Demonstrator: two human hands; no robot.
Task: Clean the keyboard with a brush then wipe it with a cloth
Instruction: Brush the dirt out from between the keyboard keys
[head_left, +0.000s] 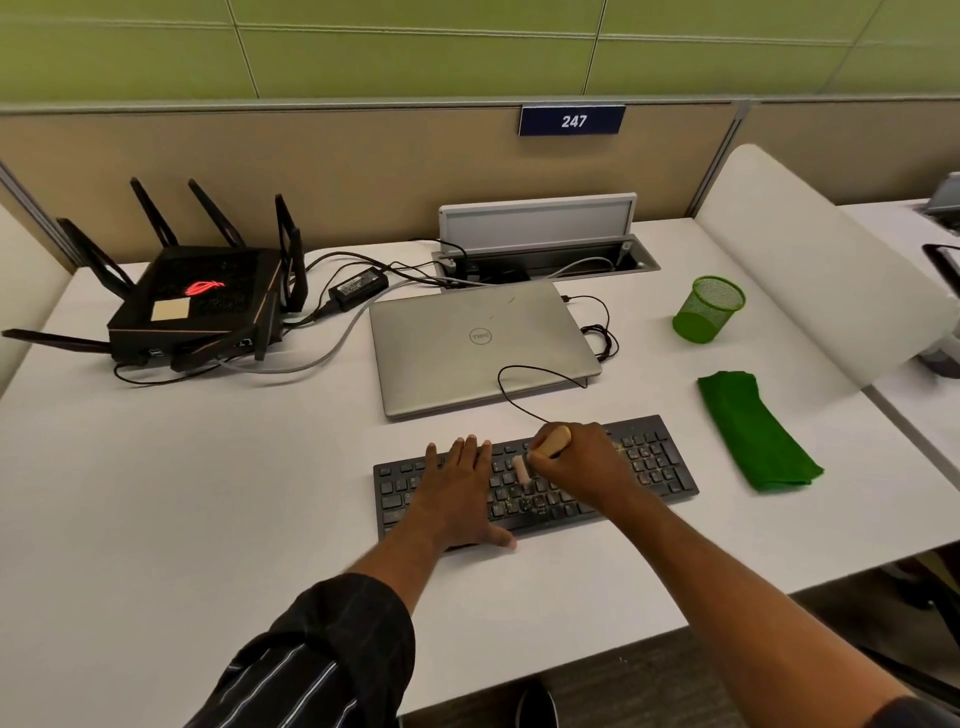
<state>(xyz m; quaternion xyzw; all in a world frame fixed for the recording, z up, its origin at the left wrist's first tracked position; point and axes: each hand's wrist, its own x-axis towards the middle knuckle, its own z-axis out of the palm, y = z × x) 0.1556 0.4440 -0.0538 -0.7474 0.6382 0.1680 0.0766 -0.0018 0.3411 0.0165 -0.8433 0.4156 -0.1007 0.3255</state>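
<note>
The black keyboard (661, 468) lies near the front edge of the white desk (208, 467), right of centre. The left hand (457, 488) lies flat on its left half, fingers straight and slightly spread. The right hand (587, 467) grips the brush (554, 439) by its wooden handle, with the bristles on the middle keys. The folded green cloth (753, 431) lies near the desk's right edge, just beside the keyboard. A closed laptop (478, 343) sits behind the keyboard.

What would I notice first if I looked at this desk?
On the black keyboard in front, the left hand presses flat while the right hand grips a brush. At far left, a black router with spiky antennas glows red.
</note>
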